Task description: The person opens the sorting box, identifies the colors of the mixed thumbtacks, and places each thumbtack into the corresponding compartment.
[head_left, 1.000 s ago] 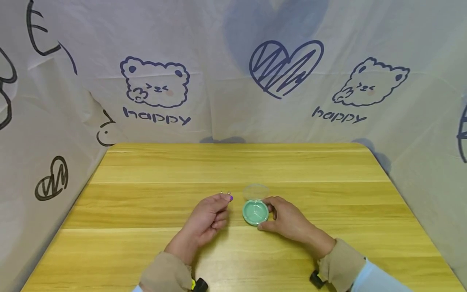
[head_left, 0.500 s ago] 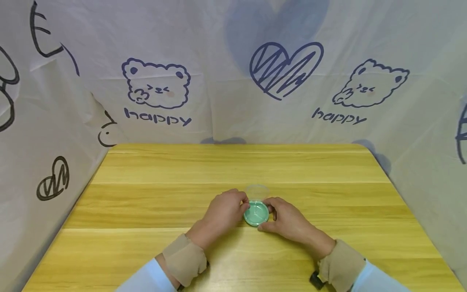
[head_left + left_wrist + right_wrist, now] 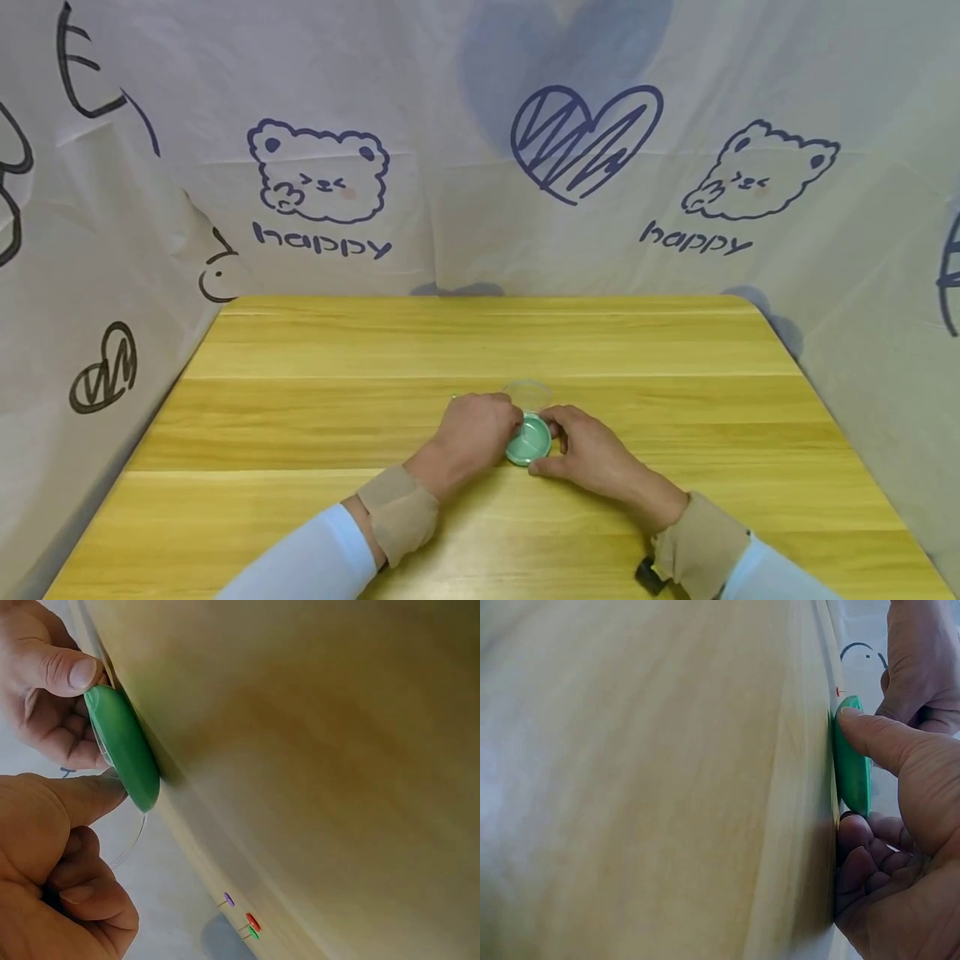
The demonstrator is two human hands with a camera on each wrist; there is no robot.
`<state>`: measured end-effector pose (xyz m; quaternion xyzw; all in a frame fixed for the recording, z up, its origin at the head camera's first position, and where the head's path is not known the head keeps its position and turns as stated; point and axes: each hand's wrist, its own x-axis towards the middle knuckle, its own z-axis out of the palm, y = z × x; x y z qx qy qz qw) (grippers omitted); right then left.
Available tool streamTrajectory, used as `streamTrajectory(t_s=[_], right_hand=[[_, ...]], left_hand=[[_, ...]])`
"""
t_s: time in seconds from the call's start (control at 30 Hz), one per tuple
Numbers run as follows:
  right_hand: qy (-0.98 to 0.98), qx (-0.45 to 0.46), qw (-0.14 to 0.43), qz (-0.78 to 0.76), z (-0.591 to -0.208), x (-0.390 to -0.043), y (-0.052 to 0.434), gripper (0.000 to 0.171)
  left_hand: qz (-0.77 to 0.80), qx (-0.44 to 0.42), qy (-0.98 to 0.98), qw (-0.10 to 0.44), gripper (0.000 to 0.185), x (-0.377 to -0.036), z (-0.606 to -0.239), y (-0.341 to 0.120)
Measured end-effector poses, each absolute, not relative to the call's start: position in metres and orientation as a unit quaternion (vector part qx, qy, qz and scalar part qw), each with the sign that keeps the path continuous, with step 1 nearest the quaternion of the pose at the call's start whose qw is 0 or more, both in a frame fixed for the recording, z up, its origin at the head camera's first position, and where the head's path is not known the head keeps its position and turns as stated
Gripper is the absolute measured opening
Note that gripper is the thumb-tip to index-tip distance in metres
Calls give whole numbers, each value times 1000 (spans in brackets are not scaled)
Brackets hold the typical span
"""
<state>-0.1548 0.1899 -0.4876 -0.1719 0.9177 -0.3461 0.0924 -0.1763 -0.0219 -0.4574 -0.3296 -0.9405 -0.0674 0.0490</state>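
- Head view: both hands meet mid-desk (image 3: 300, 400) on a little green round dish (image 3: 531, 439). The left hand (image 3: 480, 429) covers the dish's left edge with fingers curled over it, the right hand (image 3: 588, 450) holds its right edge. A clear lid (image 3: 527, 390) sits just beyond the fingertips.
- Left wrist view: left hand (image 3: 52, 855) has its thumb pressed on the dish (image 3: 124, 746) rim, other fingers curled; the right hand (image 3: 49, 682) pinches the opposite side. Three tiny pins (image 3: 244, 919) lie past the dish.
- Right wrist view: right hand (image 3: 900, 825) has its thumb on the dish (image 3: 853, 761), fingers tucked below; left hand (image 3: 922, 667) beyond.
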Motion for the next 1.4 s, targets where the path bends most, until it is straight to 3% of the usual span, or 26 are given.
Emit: streamTrajectory(t_s=[0.3,0.67,0.87,1.1,1.4], right_hand=[[918,-166,94,-347,-486,-153,189,68],[921,-154,94,-346,-485,-154,190,69],[920,-160,100,-344,-485,-154,190,71],[921,-159,102,-341,-485,-155,188,72],[921,-154,104,-343,-483,-155,188,71]], left_hand=[[-88,-314,-945,33,14,-175,-455,-24],[-174,-216,-961,-13,16,-188,-416,-70],[-154,-188,-970,-30,20,-211,-422,-78],[-131,-192,-968,-92,12,-224,-437,-73],[-107,-208,-970,-70,18,-230,-443,-69]])
